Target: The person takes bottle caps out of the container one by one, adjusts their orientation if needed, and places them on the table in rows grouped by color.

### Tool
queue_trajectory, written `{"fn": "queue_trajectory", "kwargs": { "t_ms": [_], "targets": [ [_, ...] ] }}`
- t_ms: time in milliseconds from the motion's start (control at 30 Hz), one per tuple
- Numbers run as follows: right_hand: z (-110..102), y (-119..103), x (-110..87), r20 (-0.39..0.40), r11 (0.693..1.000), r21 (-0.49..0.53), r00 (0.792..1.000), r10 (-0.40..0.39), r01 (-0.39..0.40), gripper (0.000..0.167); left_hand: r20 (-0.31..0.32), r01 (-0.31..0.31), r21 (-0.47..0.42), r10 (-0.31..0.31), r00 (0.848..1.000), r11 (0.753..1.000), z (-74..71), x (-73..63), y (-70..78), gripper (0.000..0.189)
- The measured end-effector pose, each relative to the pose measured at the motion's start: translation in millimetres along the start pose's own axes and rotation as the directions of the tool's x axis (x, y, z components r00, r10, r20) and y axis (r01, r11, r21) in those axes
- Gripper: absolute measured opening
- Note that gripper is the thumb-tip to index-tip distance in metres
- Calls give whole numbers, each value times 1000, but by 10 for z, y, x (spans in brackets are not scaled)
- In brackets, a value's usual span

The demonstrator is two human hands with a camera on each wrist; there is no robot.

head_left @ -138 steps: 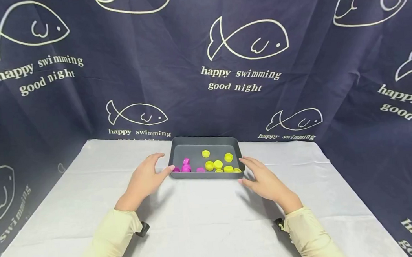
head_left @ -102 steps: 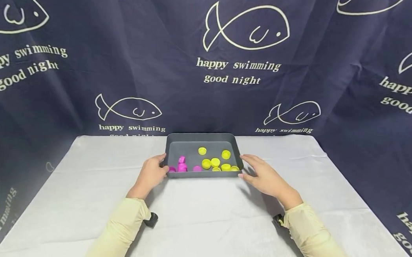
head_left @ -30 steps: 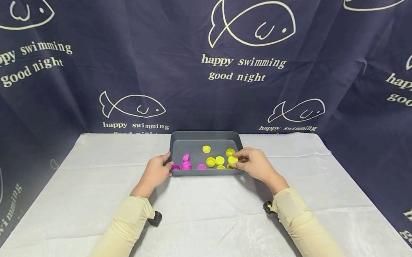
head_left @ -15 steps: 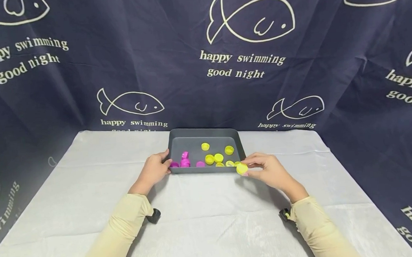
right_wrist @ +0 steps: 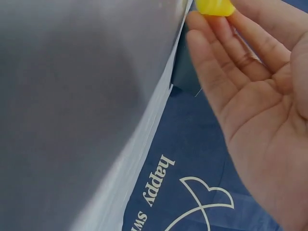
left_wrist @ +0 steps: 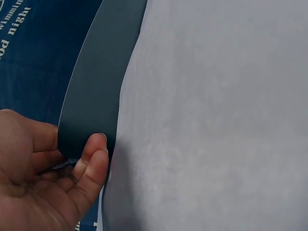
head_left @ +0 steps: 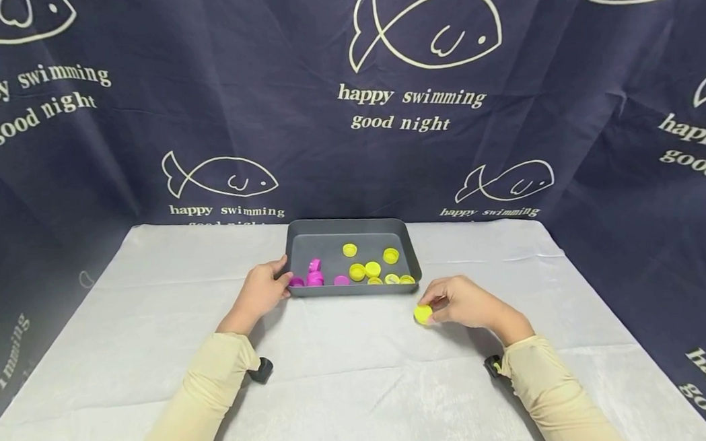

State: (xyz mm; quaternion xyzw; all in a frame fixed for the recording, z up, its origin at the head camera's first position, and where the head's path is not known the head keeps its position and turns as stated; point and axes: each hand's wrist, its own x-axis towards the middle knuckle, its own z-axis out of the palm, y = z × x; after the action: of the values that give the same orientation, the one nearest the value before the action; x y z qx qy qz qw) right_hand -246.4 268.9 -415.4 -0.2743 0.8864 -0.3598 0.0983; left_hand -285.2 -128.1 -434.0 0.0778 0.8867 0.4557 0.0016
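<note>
A dark grey tray (head_left: 351, 290) stands at the back of the table, holding several yellow bottle caps (head_left: 373, 269) and several magenta bottle caps (head_left: 315, 278). My left hand (head_left: 260, 292) grips the tray's front left corner. In the left wrist view, fingertips (left_wrist: 98, 142) press on the tray's outer wall (left_wrist: 98, 82), while part of the hand goes behind it. To the right, my right hand (head_left: 464, 303) pinches one yellow bottle cap (head_left: 422, 314) between thumb and fingers, in front of the tray's right corner. That yellow cap shows only partly at the top of the right wrist view.
A white cloth (head_left: 338, 376) covers the table. A dark blue curtain (head_left: 310, 115) with fish drawings and lettering hangs close behind the tray and along both sides. The tray's back wall stands near the table's far edge.
My right hand took a yellow cap from the tray, lifted it over the front right corner and brought it nearer over the cloth. My left hand came to the tray's left corner and stayed.
</note>
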Motion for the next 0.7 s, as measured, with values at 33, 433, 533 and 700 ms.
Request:
{"fn": "queue_trajectory", "kwargs": {
  "t_ms": [33, 433, 533, 700],
  "targets": [
    [-3, 7, -5, 8, 1000, -7, 1000, 12, -12, 26, -1, -2, 1, 2, 1000, 1000, 0, 5, -1, 50],
    [-21, 10, -50, 37, 993, 18, 992, 120, -121, 27, -11, -39, 94, 40, 999, 995, 14, 12, 14, 50],
    [-16, 11, -47, 37, 993, 9, 992, 119, -120, 27, -25, -55, 143, 60, 998, 988, 16, 11, 13, 50],
    [-18, -9, -35, 36, 994, -4, 993, 111, -111, 27, -40, -53, 136, 59, 997, 989, 6, 6, 13, 50]
  ]
}}
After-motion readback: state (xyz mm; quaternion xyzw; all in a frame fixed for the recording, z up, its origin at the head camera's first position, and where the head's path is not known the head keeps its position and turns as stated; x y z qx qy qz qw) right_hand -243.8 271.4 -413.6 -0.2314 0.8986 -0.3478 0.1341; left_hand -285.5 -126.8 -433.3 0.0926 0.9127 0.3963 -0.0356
